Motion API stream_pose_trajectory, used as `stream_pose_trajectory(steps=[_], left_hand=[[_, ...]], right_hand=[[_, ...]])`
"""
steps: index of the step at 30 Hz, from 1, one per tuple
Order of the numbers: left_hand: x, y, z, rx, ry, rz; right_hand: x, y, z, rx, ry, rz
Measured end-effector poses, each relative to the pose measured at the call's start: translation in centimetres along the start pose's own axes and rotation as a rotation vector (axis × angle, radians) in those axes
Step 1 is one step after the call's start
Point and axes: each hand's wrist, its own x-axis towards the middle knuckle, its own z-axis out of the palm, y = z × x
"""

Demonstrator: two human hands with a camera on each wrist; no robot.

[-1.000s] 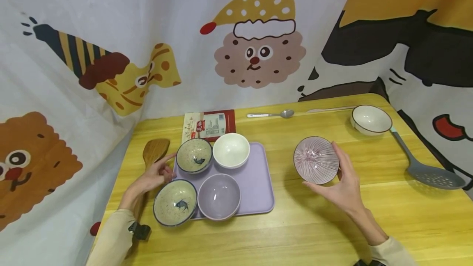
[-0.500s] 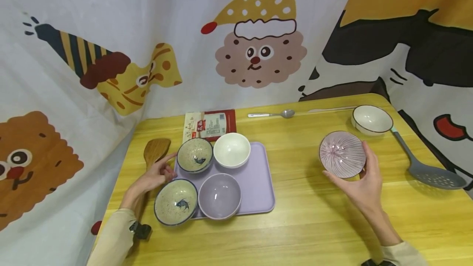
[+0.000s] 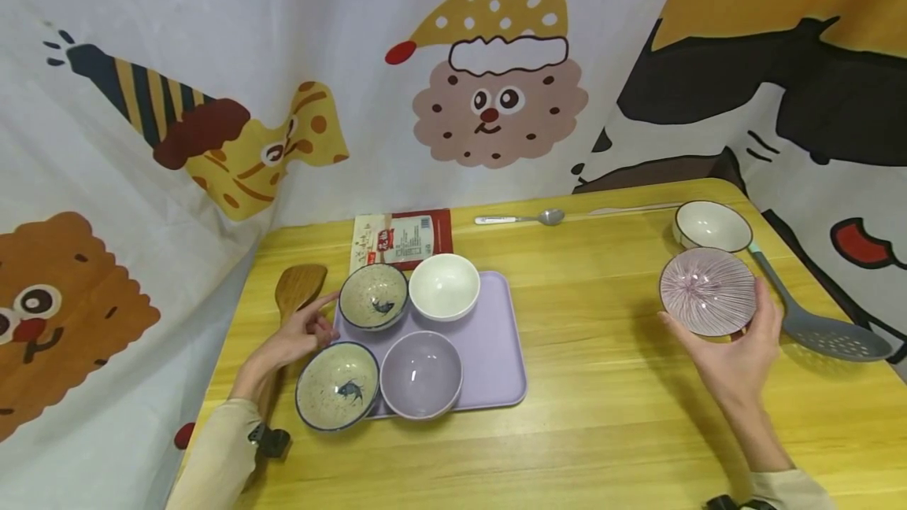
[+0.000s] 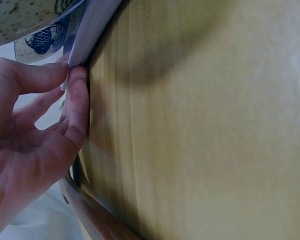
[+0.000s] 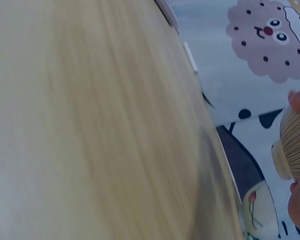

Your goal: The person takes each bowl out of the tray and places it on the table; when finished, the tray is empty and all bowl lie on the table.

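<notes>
the person's right hand (image 3: 740, 360) grasps a purple-streaked bowl (image 3: 707, 291) by its side, thumb and fingers curled round the wall, and holds it upright above the wooden table (image 3: 567, 439), just in front of the brown-rimmed bowl (image 3: 711, 225). the likeliest mishap is a knock: the two rims look very close in the head view, so lowering the held bowl too far forward could chip one or push the other against the grey slotted turner (image 3: 836, 334), whose handle ends beside it. a smooth glazed wall could also slip from so one-sided a hold. the left hand (image 3: 292, 341) pinches the edge of the lavender tray (image 3: 499, 352) between thumb and fingers; lifting or tugging there could tilt it, and the near fish-painted bowl (image 3: 337, 386), overhanging the tray's corner, would probably slide first. the tray also bears a far fish-painted bowl (image 3: 373, 296), a white bowl (image 3: 444, 286) and a lavender bowl (image 3: 421, 375). no food shows in any bowl: the fish-painted pair show only their blue fish, the held one its radiating streaks, the others plain glaze.
</notes>
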Motion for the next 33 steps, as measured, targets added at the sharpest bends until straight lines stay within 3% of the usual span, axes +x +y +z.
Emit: stream_pose_trajectory(steps=[4,9,22,33], left_hand=[[0.0,0.1,0.1,0.002,0.0,-0.009],[-0.1,0.5,0.2,-0.006,0.001,-0.012],[-0.1,0.2,0.3,0.011,0.01,-0.018],[0.1,0.2,0.1,0.019,-0.004,-0.02]], right_hand=[[0.4,0.9,-0.8,-0.094,0.065,0.012],[1.1,1.4,-1.6,-0.192,0.089,0.117],[3.4,2.3,-2.7,-0.328,-0.15,0.489],[4.8,3.0,-3.1,-0.402,-0.238,0.571]])
